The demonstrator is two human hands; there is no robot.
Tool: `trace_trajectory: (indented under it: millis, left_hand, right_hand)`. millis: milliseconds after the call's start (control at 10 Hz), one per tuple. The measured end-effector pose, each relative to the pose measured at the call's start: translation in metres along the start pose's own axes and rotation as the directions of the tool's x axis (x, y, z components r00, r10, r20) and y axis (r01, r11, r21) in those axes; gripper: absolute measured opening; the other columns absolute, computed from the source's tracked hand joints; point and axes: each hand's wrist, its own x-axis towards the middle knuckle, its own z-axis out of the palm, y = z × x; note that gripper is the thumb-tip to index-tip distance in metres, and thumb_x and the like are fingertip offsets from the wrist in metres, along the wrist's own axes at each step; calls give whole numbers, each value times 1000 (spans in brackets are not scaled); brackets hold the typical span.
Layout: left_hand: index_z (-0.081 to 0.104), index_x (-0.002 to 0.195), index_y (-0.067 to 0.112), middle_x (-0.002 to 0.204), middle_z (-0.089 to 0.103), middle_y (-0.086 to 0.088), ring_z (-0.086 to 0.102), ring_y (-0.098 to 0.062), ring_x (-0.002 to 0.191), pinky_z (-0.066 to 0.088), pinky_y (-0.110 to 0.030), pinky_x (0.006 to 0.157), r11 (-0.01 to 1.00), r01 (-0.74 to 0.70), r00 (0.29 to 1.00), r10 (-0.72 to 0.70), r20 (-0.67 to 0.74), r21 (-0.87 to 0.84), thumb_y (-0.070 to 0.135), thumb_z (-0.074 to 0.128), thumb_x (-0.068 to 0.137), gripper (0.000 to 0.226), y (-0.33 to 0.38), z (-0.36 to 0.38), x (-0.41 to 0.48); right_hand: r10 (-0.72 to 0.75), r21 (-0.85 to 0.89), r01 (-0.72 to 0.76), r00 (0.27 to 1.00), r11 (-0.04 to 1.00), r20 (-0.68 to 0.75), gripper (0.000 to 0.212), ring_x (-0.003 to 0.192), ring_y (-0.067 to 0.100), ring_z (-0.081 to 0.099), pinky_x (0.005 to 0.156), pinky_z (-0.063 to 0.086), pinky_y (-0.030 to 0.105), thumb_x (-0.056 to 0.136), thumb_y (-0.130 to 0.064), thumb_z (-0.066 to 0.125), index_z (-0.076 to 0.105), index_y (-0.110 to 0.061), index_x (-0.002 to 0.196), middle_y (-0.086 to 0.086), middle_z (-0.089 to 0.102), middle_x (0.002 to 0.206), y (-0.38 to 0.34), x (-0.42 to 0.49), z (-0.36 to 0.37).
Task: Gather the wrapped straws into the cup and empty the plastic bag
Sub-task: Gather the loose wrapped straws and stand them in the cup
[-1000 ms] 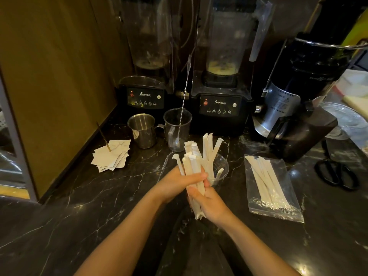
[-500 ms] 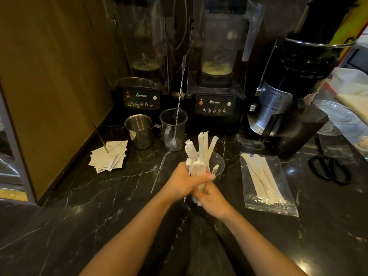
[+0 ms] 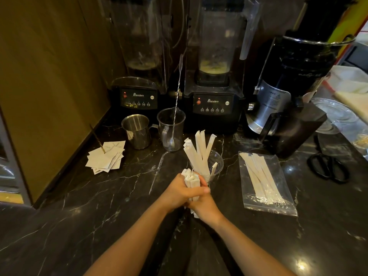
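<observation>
Wrapped straws (image 3: 191, 184), a bundle of them, sit clenched between the left hand (image 3: 180, 191) and right hand (image 3: 203, 204), both grips grasping it just in front of the clear plastic cup (image 3: 218, 163), where several straws already stand. The step in hand looks like squaring the bundle; next it must be lifted and lowered upright into the cup. More straws remain in the plastic bag (image 3: 264, 184) on the table (image 3: 99, 206). Against a second ago, the bundle sits lower in the hands.
</observation>
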Motion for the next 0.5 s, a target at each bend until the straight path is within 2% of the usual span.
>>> trace_trajectory:
  millis: [100, 200, 300, 400, 500]
  left_hand:
    - [62, 69, 18, 63, 64, 10, 63, 0, 67, 51, -13, 64, 1000, -18, 1000, 18, 3, 18, 3, 65, 78, 18, 12, -1, -1]
    - [58, 66, 13, 62, 62, 1, 60, 4, 53, 44, -5, 49, 997, -61, 998, 60, 13, 44, 0, 59, 82, 20, 37, -1, -2]
    - [54, 70, 9, 65, 57, -8, 56, 5, 44, 36, -2, 39, 990, -123, 992, 122, 26, 68, 0, 52, 85, 18, 63, 0, -4]
    - [53, 78, 13, 71, 60, -5, 61, 4, 54, 41, -4, 44, 972, -220, 975, 217, 46, 79, 3, 51, 86, 12, 89, -3, -1]
    - [51, 88, 22, 76, 62, 0, 64, 1, 63, 49, -10, 52, 949, -307, 951, 301, 76, 71, 8, 49, 88, 14, 119, -8, 9]
  right_hand:
    - [-42, 36, 41, 998, 999, 38, 28, 97, 4, 54, 75, 48, 10, 85, -10, 56, 52, -23, 109, -15, 52, 92, -2, 2, -3]
    - [-20, -76, 22, 999, 997, 30, 39, 106, 18, 50, 79, 41, 13, 88, -1, 52, 42, 3, 126, -22, 40, 82, -44, -16, -15]
    - [-34, -30, 35, 999, 999, 31, 38, 117, 30, 51, 74, 40, 5, 89, 0, 48, 40, 6, 126, -21, 40, 79, -58, -14, -21]
    - [-125, -72, 126, 992, 989, 17, 37, 84, -4, 62, 61, 40, -4, 89, 2, 49, 42, 6, 125, -20, 44, 80, -83, -11, -27]
    - [-233, -168, 237, 971, 957, 44, 23, 77, -1, 63, 58, 44, 2, 91, -2, 46, 52, 3, 112, -7, 52, 82, -114, -4, -43]
